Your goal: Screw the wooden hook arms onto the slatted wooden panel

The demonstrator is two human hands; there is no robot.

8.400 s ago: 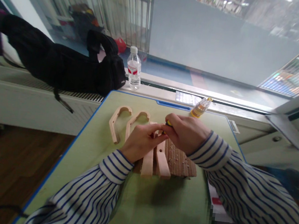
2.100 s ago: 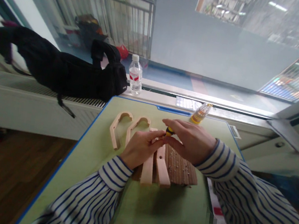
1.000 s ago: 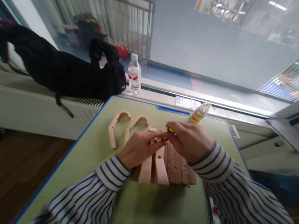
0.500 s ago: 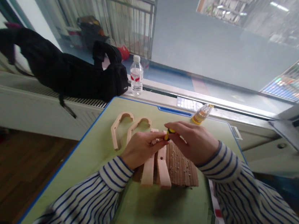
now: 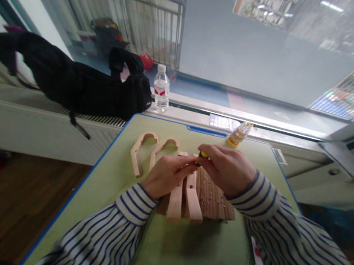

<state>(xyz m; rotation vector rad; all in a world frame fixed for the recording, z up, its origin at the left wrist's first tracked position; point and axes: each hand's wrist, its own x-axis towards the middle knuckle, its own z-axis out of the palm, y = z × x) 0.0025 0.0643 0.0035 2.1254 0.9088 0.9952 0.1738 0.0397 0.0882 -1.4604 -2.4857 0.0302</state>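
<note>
My right hand (image 5: 229, 167) is closed round the yellow-and-black handle of a small screwdriver (image 5: 204, 154), whose shaft and tip are hidden. My left hand (image 5: 167, 173) comes in from the left, thumb and forefinger pinched at the tool's lower end. Beneath the hands, two pale wooden hook-shaped pieces lie side by side, a left piece (image 5: 175, 205) and a right piece (image 5: 194, 205) with a dark hole in it. Both rest on a brown ridged block (image 5: 216, 202) dotted with small specks, and their upper ends are partly covered by my fingers.
Two more curved wooden hooks, one outer (image 5: 136, 155) and one inner (image 5: 155, 151), lie at left on the green table (image 5: 108, 193). A clear yellow-based container (image 5: 238, 135) stands at the far edge. Behind are a water bottle (image 5: 162, 90) and a black bag (image 5: 95, 88).
My right hand has turned slightly on the screwdriver handle, and its wrist and sleeve have shifted a little left. My left hand and the wooden pieces stay nearly in place.
</note>
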